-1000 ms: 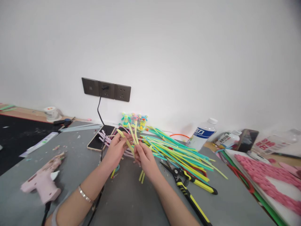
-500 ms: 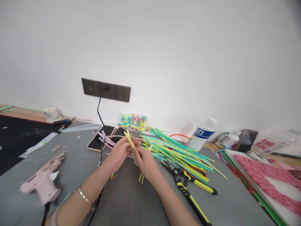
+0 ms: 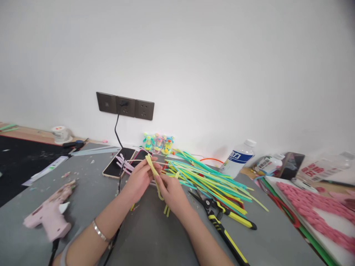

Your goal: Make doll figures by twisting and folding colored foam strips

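A second ago the pale yellow strips stood fanned apart, two rising above the right hand; now they lie close together, slanting between both hands over the middle of the bench, the near end bending in a loop; this suggests that the pieces are being handled as one. The left hand has its fingers closed narrowly around the far part; the right hand pinches the strips just nearer, with two short yellow ends showing below it; the fingertips are partly hidden.

To the right lies a pile of green and yellow strips, with the cutters just nearer.

As for writing, the white-capped bottle on the right carries big white characters on a blue band, which I cannot read surely; the clear bottle farther right bears red characters, also unreadable; the small white bottle between them has print too small to tell.
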Motion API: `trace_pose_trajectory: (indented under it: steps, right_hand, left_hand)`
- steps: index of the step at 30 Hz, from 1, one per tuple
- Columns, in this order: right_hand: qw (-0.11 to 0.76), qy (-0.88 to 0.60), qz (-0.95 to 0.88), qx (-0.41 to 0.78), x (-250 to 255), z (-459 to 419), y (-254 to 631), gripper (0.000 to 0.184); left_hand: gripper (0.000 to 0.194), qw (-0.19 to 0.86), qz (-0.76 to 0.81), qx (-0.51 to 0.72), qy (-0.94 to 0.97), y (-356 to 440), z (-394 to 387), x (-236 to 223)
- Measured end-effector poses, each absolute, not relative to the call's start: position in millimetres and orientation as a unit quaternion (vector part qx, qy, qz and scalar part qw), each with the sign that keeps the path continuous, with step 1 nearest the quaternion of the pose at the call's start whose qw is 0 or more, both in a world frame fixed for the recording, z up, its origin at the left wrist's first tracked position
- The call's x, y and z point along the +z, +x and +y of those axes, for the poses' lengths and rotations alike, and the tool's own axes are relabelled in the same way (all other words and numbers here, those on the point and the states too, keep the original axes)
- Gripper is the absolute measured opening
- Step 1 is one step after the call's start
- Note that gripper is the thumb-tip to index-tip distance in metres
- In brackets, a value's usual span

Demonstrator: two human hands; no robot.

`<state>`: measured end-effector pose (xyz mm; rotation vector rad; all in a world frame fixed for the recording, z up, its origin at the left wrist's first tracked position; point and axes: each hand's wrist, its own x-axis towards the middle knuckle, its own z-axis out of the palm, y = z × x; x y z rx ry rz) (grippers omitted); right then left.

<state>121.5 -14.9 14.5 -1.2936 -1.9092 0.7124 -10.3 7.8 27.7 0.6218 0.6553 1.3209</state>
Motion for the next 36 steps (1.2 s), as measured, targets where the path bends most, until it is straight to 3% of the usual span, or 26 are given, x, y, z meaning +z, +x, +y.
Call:
trace_pose_trajectory:
  steps: [14, 25, 32, 36]
  right_hand:
    - [0.350, -0.509, -0.735, 0.282, 12, -15, 120, 0.042]
    - [0.336, -0.499, -0.750, 0.274, 12, -17, 119, 0.042]
    - [0.387, -0.501, -0.720, 0.284, 18, -19, 122, 0.042]
    - [0.421, -0.470, -0.652, 0.421, 14, -13, 121, 0.044]
  left_hand:
    - [0.033, 0.707, 0.272, 0.609, 0.235, -12, 9, 32]
    - [0.008, 0.699, 0.239, 0.634, 0.230, -7, 7, 32]
    - [0.026, 0.706, 0.228, 0.657, 0.135, -21, 17, 37]
    - [0.037, 0.706, 0.206, 0.669, 0.105, -27, 17, 41]
